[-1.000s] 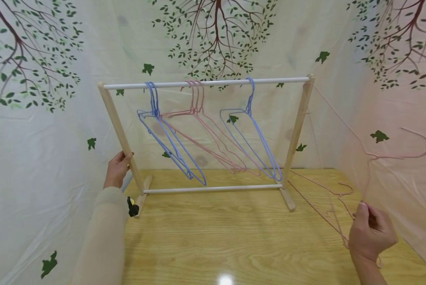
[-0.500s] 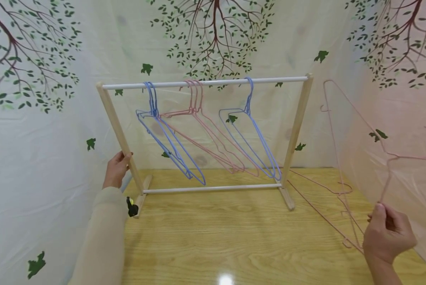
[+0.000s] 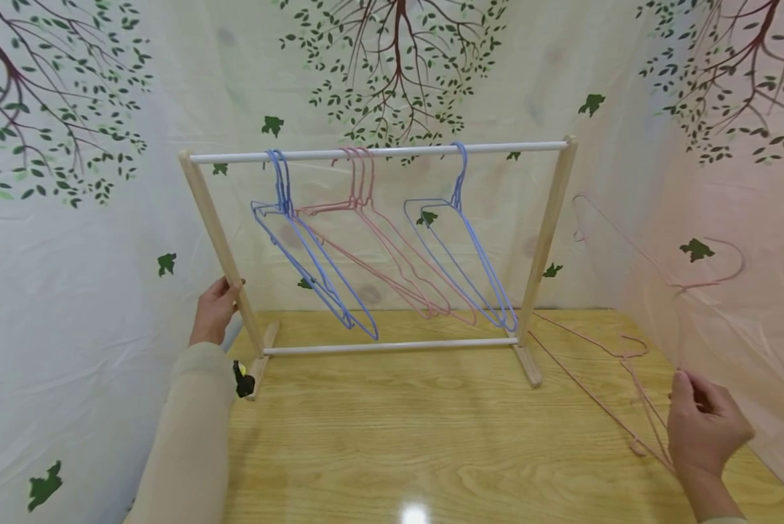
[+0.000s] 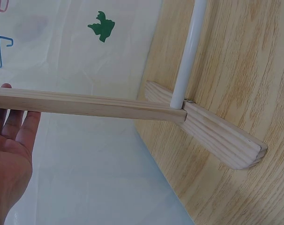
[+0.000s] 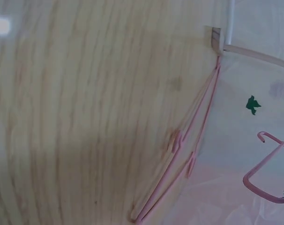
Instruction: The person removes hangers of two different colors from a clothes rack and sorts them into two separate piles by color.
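Observation:
A wooden garment rack with a white top rail (image 3: 523, 148) stands on the table. Several blue hangers (image 3: 473, 225) and pink hangers (image 3: 392, 236) hang from it by their hooks. My left hand (image 3: 213, 313) grips the rack's left post (image 3: 211, 225), the thumb on one side and fingers on the other, as the left wrist view (image 4: 13, 159) also shows. At the right, my right hand (image 3: 709, 429) pinches one corner of a pink hanger (image 3: 689, 286) held up in the air. Its hook points right, and its far corner sits right of the rack's right post (image 3: 549, 218).
More pink hangers (image 3: 623, 356) lie on the wood-grain table (image 3: 392, 429) beside the rack's right foot (image 3: 529, 366). A small black object (image 3: 243, 382) shows by the left foot. Leaf-printed plastic sheeting (image 3: 378, 87) surrounds the table on three sides.
My right hand has moved a little right. The pink hanger in it has swung right, then back left, its far corner now apart from the right post. My left hand stays put.

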`<state>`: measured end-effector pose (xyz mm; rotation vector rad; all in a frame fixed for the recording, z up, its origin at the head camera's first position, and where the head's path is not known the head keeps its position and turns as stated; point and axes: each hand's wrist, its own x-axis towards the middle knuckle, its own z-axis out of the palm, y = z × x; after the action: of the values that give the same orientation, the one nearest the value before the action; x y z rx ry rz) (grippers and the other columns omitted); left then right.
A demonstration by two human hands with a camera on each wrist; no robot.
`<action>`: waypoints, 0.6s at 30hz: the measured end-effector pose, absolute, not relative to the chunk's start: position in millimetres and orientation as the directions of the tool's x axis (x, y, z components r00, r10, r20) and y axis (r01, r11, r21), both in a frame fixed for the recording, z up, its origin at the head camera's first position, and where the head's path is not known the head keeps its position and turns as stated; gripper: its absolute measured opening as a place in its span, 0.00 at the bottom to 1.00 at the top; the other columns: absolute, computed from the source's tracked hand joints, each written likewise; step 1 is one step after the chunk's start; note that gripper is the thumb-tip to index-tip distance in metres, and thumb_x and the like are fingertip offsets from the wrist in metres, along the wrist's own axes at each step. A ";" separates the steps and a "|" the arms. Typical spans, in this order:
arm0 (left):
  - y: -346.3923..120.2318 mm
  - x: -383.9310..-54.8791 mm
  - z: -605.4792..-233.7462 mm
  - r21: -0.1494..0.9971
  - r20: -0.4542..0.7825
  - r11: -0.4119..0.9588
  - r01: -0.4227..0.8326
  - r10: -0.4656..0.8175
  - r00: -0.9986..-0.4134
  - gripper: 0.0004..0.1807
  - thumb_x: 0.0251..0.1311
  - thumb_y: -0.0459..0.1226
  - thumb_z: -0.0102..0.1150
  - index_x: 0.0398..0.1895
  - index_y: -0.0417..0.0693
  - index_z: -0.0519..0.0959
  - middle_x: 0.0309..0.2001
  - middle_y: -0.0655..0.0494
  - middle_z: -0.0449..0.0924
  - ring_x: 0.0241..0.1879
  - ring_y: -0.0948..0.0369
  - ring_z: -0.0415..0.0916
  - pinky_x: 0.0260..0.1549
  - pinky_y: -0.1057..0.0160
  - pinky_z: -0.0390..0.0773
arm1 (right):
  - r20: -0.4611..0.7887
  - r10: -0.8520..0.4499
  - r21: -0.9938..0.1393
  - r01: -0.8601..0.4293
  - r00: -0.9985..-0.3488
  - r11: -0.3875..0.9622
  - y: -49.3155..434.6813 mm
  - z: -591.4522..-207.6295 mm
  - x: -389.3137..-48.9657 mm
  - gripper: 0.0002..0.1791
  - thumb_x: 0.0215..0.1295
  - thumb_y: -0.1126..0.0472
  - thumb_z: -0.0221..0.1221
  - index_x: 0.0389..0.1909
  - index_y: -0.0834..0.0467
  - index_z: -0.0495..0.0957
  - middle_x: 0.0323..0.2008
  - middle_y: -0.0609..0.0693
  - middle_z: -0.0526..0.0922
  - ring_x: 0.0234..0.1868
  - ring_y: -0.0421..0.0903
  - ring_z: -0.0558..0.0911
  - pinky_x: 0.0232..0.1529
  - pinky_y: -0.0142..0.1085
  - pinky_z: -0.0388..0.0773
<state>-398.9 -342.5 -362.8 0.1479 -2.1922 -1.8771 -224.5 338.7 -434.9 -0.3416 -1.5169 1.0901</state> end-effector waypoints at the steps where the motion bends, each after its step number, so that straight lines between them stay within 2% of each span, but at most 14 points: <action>1: -342.0 -398.5 -362.6 0.983 0.124 0.163 0.086 -0.238 -0.963 0.30 0.78 0.46 0.40 0.77 0.44 0.56 0.74 0.42 0.57 0.70 0.50 0.57 0.69 0.49 0.60 | 0.612 0.731 -0.786 -0.337 -0.304 0.518 340.7 -436.9 -225.0 0.10 0.61 0.67 0.65 0.34 0.73 0.85 0.22 0.23 0.77 0.21 0.22 0.75 0.25 0.13 0.71; 7: -340.6 -395.4 -362.1 0.983 0.124 0.165 0.084 -0.249 -0.960 0.30 0.78 0.46 0.41 0.77 0.44 0.56 0.74 0.42 0.58 0.70 0.51 0.58 0.69 0.49 0.60 | 0.553 0.697 -0.830 -0.225 -0.458 0.510 349.2 -445.7 -225.9 0.06 0.61 0.65 0.66 0.32 0.65 0.88 0.20 0.23 0.77 0.19 0.22 0.74 0.21 0.13 0.69; 12: -340.0 -392.6 -362.2 0.982 0.131 0.169 0.090 -0.255 -0.958 0.30 0.78 0.46 0.40 0.77 0.44 0.56 0.74 0.42 0.58 0.69 0.50 0.58 0.69 0.49 0.60 | 0.436 0.652 -0.873 -0.117 -0.621 0.473 355.2 -452.0 -224.4 0.05 0.63 0.63 0.65 0.32 0.58 0.89 0.20 0.23 0.78 0.19 0.24 0.76 0.20 0.16 0.71; 14: -339.6 -391.8 -362.3 0.981 0.133 0.169 0.091 -0.258 -0.957 0.30 0.78 0.46 0.40 0.77 0.44 0.56 0.73 0.42 0.59 0.69 0.51 0.59 0.69 0.49 0.61 | 0.379 0.617 -0.880 -0.062 -0.690 0.471 357.2 -454.0 -223.8 0.07 0.66 0.60 0.64 0.34 0.59 0.88 0.20 0.23 0.78 0.20 0.26 0.77 0.21 0.18 0.73; 18: -338.5 -389.9 -362.1 0.981 0.138 0.169 0.095 -0.261 -0.955 0.30 0.78 0.46 0.40 0.77 0.44 0.57 0.73 0.42 0.59 0.68 0.52 0.59 0.69 0.49 0.61 | 0.314 0.520 -0.842 0.021 -0.794 0.539 363.1 -459.9 -224.5 0.21 0.70 0.53 0.60 0.45 0.69 0.84 0.21 0.25 0.78 0.21 0.28 0.78 0.20 0.23 0.76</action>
<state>-389.9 -338.5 -362.1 0.1591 -2.1735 -1.8572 -224.5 363.1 -459.9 -0.4362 -2.2365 1.2131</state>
